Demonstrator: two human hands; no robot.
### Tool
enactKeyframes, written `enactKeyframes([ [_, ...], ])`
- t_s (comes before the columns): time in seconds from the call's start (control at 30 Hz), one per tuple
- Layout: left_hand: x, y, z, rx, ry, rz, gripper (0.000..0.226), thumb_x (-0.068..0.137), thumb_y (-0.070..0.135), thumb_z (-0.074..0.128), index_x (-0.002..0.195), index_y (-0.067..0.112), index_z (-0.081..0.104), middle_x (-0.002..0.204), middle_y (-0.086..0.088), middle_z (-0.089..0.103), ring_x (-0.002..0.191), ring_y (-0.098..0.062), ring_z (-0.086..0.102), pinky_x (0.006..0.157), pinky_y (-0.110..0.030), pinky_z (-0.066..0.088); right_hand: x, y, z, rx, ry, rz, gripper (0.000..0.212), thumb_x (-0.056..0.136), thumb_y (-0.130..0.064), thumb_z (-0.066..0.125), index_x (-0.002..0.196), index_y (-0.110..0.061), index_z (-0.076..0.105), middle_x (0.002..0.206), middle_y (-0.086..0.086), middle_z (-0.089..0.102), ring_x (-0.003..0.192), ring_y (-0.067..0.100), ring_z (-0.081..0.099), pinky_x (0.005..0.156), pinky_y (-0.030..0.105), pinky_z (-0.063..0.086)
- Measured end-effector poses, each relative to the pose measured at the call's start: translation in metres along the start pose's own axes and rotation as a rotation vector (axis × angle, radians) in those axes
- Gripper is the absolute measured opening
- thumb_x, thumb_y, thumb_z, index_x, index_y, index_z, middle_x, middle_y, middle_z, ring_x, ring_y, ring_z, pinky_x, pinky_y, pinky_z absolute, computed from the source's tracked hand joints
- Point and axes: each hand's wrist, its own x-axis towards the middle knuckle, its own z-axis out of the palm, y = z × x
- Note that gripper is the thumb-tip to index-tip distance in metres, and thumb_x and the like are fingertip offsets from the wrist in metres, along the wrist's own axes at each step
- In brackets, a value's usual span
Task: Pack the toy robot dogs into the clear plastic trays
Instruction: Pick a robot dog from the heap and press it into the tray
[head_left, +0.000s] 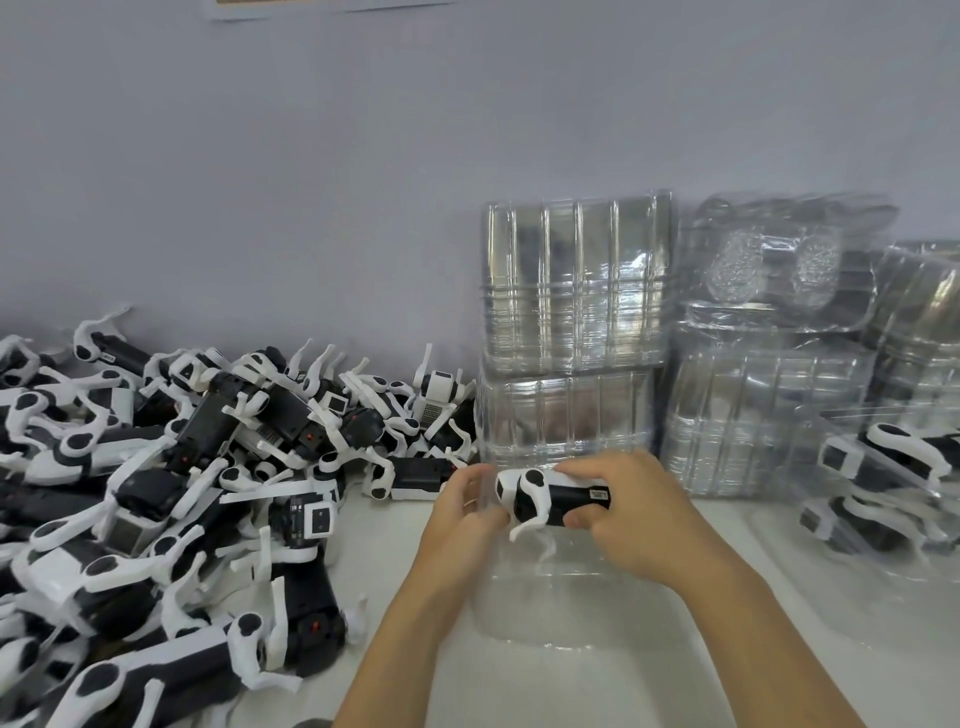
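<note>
My right hand (631, 512) grips a black-and-white toy robot dog (550, 499) by its body, holding it sideways above a clear plastic tray (576, 603) on the white table. My left hand (465, 512) pinches the tray's upright left edge next to the dog's head end. One white leg of the dog hangs down toward the tray's hollow. A big heap of loose toy robot dogs (171, 483) covers the left half of the table.
Stacks of empty clear trays (571, 332) stand against the grey wall behind my hands, with more stacks (769, 374) to the right. At the far right lie trays holding packed dogs (883, 483). Another empty tray (831, 597) lies right of the one I hold.
</note>
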Motion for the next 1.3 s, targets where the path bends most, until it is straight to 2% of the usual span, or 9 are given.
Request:
enactKeyframes([
  [0.07,0.000,0.000,0.000,0.034,0.002,0.006,0.048,0.087,0.003,0.060,0.121,0.037,0.061,0.125,0.011,0.062,0.119,-0.011,0.058,0.102,-0.035,0.048,0.000,0.000,0.001,-0.079,0.029,0.003,0.025,0.082,-0.017,0.073,0.100,-0.034,0.073,0.094,-0.010,0.068,0.097,0.019,0.054,0.093,0.038,0.043],
  [0.17,0.000,0.000,0.000,0.032,0.008,0.009,0.051,0.088,0.001,0.058,0.125,0.036,0.059,0.128,0.013,0.059,0.122,-0.010,0.055,0.107,-0.038,0.045,0.000,0.000,0.002,-0.100,0.011,-0.008,0.019,0.081,-0.016,0.071,0.094,-0.030,0.072,0.087,-0.009,0.069,0.092,0.018,0.057,0.088,0.037,0.044],
  [0.33,0.001,-0.001,0.001,-0.008,-0.009,0.009,0.049,0.083,0.004,0.058,0.116,0.040,0.062,0.119,0.013,0.061,0.112,-0.006,0.057,0.086,-0.027,0.047,-0.001,0.000,0.003,-0.031,0.006,0.021,0.032,0.082,-0.020,0.075,0.107,-0.040,0.074,0.099,-0.012,0.071,0.096,0.016,0.059,0.094,0.035,0.045],
  [0.53,0.004,0.001,-0.002,-0.126,0.106,-0.056,0.050,0.047,0.015,0.050,0.096,0.025,0.058,0.100,-0.002,0.060,0.089,-0.025,0.052,0.081,-0.040,0.041,0.001,-0.007,0.012,-0.022,-0.017,-0.102,0.017,0.080,-0.015,0.072,0.090,-0.028,0.069,0.079,-0.004,0.063,0.083,0.018,0.057,0.079,0.039,0.052],
  [0.63,0.007,0.001,-0.005,-0.212,0.121,-0.057,0.039,0.058,0.024,0.056,0.096,0.020,0.065,0.100,-0.011,0.063,0.097,-0.030,0.056,0.089,-0.051,0.045,0.002,-0.010,0.018,-0.051,0.028,-0.141,0.016,0.078,-0.014,0.072,0.081,-0.026,0.062,0.073,-0.006,0.059,0.077,0.019,0.054,0.073,0.042,0.051],
  [0.73,0.009,0.002,-0.006,-0.210,0.099,-0.030,0.035,0.071,0.034,0.063,0.102,0.018,0.073,0.107,-0.011,0.070,0.110,-0.038,0.063,0.106,-0.057,0.043,0.002,-0.010,0.021,-0.023,0.067,-0.131,0.020,0.078,-0.014,0.073,0.088,-0.030,0.066,0.078,-0.008,0.064,0.079,0.019,0.057,0.072,0.041,0.052],
  [0.87,0.010,0.001,-0.006,-0.184,0.049,-0.074,0.048,0.069,0.046,0.066,0.107,0.017,0.072,0.111,-0.010,0.072,0.115,-0.036,0.064,0.107,-0.059,0.044,0.002,-0.010,0.024,-0.001,0.088,-0.121,0.027,0.079,-0.013,0.072,0.093,-0.036,0.068,0.082,-0.009,0.064,0.083,0.017,0.056,0.074,0.042,0.053],
  [1.0,0.015,-0.003,-0.009,-0.167,0.075,-0.051,0.012,0.091,0.027,0.064,0.096,0.022,0.073,0.103,-0.006,0.072,0.116,-0.035,0.062,0.108,-0.056,0.043,0.003,-0.008,0.026,0.000,0.097,-0.119,0.025,0.078,-0.014,0.072,0.090,-0.035,0.066,0.082,-0.010,0.064,0.084,0.017,0.053,0.074,0.043,0.052],
  [1.3,0.016,-0.005,-0.013,-0.065,-0.009,-0.022,0.019,0.104,0.031,0.052,0.119,0.023,0.063,0.129,-0.005,0.065,0.122,-0.026,0.060,0.111,-0.054,0.042,0.007,-0.002,0.031,-0.102,0.096,-0.137,0.023,0.085,-0.021,0.071,0.106,-0.030,0.065,0.093,-0.012,0.058,0.093,0.016,0.040,0.087,0.038,0.037],
])
